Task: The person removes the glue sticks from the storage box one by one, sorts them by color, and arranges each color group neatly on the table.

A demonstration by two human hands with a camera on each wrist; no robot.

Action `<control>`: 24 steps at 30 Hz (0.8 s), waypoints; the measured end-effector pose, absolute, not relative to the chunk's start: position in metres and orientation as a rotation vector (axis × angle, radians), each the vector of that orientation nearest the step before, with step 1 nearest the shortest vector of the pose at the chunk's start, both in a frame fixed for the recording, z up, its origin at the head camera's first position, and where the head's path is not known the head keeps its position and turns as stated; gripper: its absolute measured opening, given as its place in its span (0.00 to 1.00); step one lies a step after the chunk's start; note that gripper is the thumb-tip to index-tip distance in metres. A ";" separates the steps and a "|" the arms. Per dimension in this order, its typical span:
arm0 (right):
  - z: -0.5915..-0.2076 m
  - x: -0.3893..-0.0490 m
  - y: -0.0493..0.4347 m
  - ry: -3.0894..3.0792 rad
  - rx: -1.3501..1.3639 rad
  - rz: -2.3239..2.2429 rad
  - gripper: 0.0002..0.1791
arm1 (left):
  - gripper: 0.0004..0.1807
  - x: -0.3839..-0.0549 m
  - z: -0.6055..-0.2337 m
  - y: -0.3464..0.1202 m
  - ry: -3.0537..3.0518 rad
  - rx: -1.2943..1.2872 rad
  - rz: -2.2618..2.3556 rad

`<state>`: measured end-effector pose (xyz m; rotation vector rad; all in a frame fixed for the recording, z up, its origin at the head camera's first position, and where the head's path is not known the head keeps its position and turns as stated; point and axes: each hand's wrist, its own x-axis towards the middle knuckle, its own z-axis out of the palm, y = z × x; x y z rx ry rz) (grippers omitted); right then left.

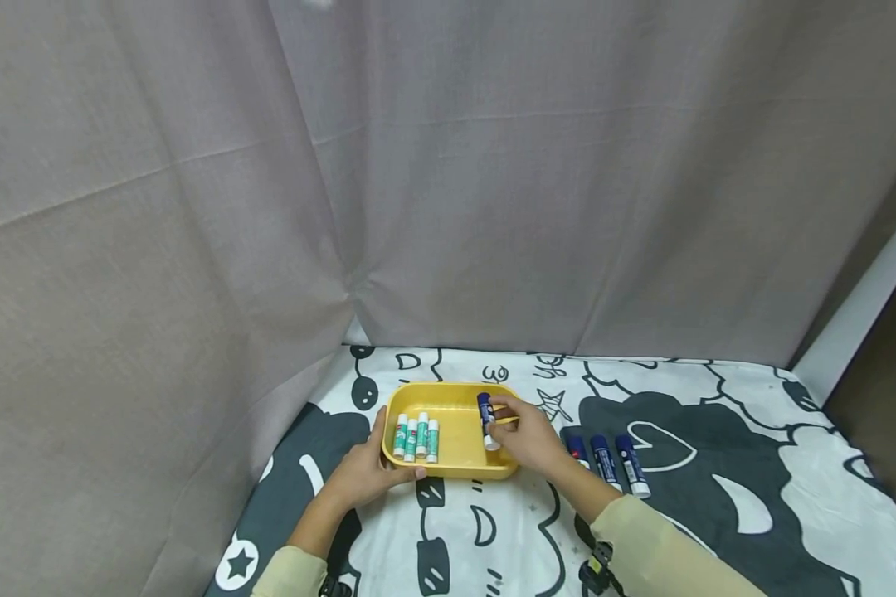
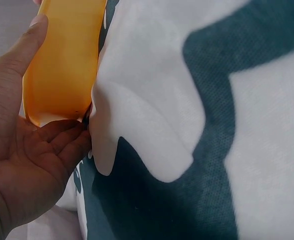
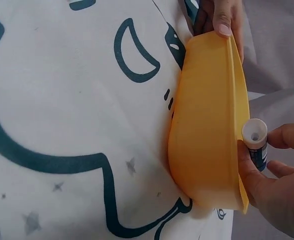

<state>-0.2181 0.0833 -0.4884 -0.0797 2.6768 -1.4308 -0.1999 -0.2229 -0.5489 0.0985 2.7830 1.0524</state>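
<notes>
A yellow tray (image 1: 459, 431) lies on the patterned cloth. My left hand (image 1: 366, 474) grips its near left corner, the thumb along the front wall and the other fingers at the end wall, as the left wrist view shows. Over the tray's right part, my right hand (image 1: 528, 438) pinches a dark blue glue stick (image 1: 485, 410) between thumb and fingers. Its white base (image 3: 255, 131) faces the right wrist camera, close to the tray's rim. Several small green-and-white glue sticks (image 1: 421, 435) lie side by side in the tray's left half.
Three blue glue sticks (image 1: 605, 460) with white bases lie in a row on the cloth, right of the tray and partly behind the right forearm. A grey curtain (image 1: 493, 207) hangs behind and to the left. The cloth (image 1: 523, 539) has black-and-white cartoon prints.
</notes>
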 end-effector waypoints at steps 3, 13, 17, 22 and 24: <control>-0.486 -0.216 0.087 2.658 -0.072 -1.452 0.27 | 0.80 -0.200 -0.549 -0.223 2.784 0.097 1.052; -0.478 -0.211 0.098 2.622 -0.068 -1.530 0.28 | 0.80 -0.200 -0.550 -0.224 2.780 0.101 1.061; -0.475 -0.211 0.102 2.623 -0.048 -1.506 0.29 | 0.80 -0.200 -0.550 -0.224 2.781 0.109 1.066; -0.471 -0.210 0.107 2.625 -0.027 -1.481 0.29 | 0.80 -0.200 -0.550 -0.224 2.774 0.105 1.076; -0.469 -0.209 0.109 2.625 -0.019 -1.480 0.29 | 0.80 -0.200 -0.550 -0.223 2.771 0.103 1.079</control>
